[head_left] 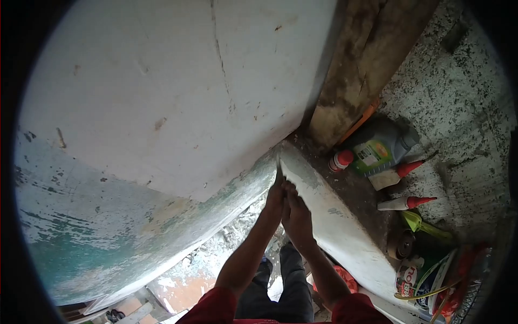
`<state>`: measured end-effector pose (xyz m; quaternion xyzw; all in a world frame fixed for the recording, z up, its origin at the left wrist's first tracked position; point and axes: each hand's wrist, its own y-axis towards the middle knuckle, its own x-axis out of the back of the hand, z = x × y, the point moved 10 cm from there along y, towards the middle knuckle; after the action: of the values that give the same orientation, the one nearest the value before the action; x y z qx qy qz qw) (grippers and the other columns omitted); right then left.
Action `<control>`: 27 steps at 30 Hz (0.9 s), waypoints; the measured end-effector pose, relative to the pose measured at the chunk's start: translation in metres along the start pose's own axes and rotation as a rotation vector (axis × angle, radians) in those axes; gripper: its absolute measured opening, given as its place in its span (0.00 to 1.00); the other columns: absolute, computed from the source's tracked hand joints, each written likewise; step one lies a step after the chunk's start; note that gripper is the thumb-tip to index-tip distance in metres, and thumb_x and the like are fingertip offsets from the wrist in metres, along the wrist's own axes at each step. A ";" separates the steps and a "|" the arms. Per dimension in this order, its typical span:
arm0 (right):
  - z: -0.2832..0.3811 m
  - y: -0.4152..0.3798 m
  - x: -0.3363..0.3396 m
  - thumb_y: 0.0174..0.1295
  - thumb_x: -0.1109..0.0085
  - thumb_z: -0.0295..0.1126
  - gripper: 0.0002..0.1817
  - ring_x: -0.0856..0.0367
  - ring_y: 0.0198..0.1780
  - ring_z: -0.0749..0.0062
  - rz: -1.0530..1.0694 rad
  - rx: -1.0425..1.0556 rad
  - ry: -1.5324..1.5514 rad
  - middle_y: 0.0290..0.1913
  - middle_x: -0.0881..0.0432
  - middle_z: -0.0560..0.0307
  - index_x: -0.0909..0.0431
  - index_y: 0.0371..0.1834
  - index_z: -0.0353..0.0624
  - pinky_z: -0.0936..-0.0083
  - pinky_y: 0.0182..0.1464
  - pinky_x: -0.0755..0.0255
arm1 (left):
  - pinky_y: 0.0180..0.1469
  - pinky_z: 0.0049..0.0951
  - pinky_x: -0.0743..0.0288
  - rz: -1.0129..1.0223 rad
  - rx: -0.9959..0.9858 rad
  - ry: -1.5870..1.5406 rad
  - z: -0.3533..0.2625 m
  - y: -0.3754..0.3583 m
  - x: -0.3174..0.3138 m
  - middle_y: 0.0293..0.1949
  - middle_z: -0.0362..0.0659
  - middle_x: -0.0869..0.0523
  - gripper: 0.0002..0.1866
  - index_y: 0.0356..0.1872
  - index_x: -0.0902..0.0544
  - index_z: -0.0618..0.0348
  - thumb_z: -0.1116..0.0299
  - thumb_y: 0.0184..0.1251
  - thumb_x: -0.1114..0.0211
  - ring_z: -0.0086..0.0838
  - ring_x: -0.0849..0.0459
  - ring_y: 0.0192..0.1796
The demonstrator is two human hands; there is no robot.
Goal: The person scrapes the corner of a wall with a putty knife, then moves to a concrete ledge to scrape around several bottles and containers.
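Note:
A thin-bladed tool (279, 174) points up from my hands, its tip close to the inner corner where two painted wall faces meet. My left hand (274, 197) is closed around its lower end. Pressed against it, my right hand (297, 211) has curled fingers at the same tool; how much each hand grips is partly hidden. The handle is covered by my fingers. Ahead is the white wall (178, 108), with worn green paint along its lower band. The low ledge wall (324, 200) runs down on the right.
On the right ledge stand a grey jug (380, 143), a red-capped small bottle (341, 160), red-nozzled tubes (402, 203), a tape roll (401, 244) and a labelled tub (415, 278). A wooden post (361, 65) rises behind. Paint flakes (199, 270) litter the floor. A red bag (344, 278) lies below.

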<state>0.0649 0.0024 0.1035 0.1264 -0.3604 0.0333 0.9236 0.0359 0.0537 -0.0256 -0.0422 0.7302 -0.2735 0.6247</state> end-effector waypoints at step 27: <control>0.022 0.017 -0.010 0.60 0.59 0.30 0.11 0.25 0.33 0.42 0.049 -0.281 0.373 0.28 0.26 0.32 0.32 0.39 0.33 0.63 0.30 0.32 | 0.21 0.17 0.41 0.319 0.415 -0.608 -0.013 -0.034 -0.048 0.11 0.34 0.40 0.21 0.14 0.37 0.54 0.57 0.67 0.57 0.18 0.41 0.15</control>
<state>0.0406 0.0134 0.1161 -0.0208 -0.1874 0.0282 0.9817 0.0242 0.0487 0.0340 0.1199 0.4385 -0.2898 0.8422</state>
